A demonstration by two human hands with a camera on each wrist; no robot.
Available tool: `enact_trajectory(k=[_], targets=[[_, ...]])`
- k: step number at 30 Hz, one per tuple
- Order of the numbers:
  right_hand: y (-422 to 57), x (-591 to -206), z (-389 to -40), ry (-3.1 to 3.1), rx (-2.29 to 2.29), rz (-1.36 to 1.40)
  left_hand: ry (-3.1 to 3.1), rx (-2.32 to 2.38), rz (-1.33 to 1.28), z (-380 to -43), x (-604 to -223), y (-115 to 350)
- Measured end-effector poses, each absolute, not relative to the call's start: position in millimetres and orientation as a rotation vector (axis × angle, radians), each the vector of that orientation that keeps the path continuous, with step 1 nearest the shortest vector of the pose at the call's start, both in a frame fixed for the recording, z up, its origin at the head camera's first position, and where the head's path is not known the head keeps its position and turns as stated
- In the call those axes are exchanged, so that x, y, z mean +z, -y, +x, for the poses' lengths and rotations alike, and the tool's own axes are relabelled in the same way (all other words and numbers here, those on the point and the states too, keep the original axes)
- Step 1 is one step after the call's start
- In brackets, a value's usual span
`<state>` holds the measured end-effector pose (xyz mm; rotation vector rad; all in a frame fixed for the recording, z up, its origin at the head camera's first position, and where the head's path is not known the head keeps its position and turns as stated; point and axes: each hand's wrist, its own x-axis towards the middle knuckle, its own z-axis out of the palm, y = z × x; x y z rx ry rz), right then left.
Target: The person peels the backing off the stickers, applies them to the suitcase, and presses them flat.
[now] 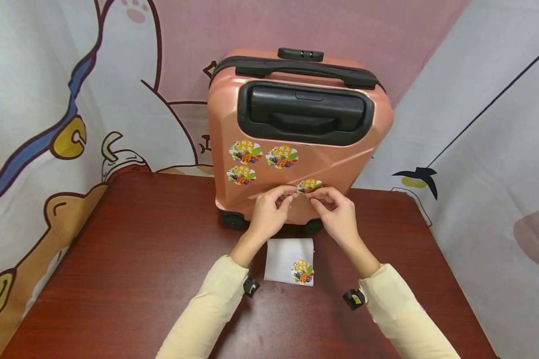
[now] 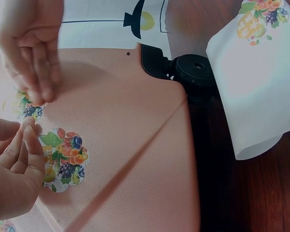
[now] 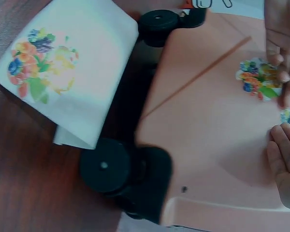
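An orange-pink suitcase (image 1: 224,119) stands upright on the table. Low on its front, my two hands meet at a fruit sticker (image 1: 309,186) printed with yellow characters. My left hand (image 1: 269,212) pinches its left edge between thumb and forefinger. From the other side, my right hand (image 1: 339,214) holds the right edge with its fingertips. Three like stickers lie on the suitcase to the upper left, among them a lower one (image 1: 241,175). In the left wrist view, a flat sticker (image 2: 67,162) shows just beside the left fingertips. The fingers partly hide the held sticker.
A white backing sheet (image 1: 285,257) bearing one fruit sticker (image 1: 303,272) lies on the brown table (image 1: 139,259) between the forearms. Black wheels (image 1: 233,220) support the suitcase. Behind it hangs a cartoon-printed cloth (image 1: 179,40).
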<state>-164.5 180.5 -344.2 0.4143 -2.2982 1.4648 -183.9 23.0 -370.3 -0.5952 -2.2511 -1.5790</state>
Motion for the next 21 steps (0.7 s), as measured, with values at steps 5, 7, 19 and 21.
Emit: enact_trajectory(k=[5, 7, 19, 21], targets=[[-182.6, -331.6, -168.3, 2.191, 1.518, 0.470, 2.248, -1.591, -0.596, -184.0, -370.6, -22.8], [-180.7, -322.3, -166.2, 2.152, 1.555, 0.483, 2.246, -1.590, -0.600, -184.0, -370.6, -22.8], [-187.2, -342.8, -162.6, 2.210, 1.561, 0.412, 2.254, -1.584, -0.598, -183.4, -369.6, -23.0], [-184.9, -339.8, -158.2, 2.236, 1.542, 0.384, 2.252, -1.579, -0.600, -183.3, -369.2, -22.9]])
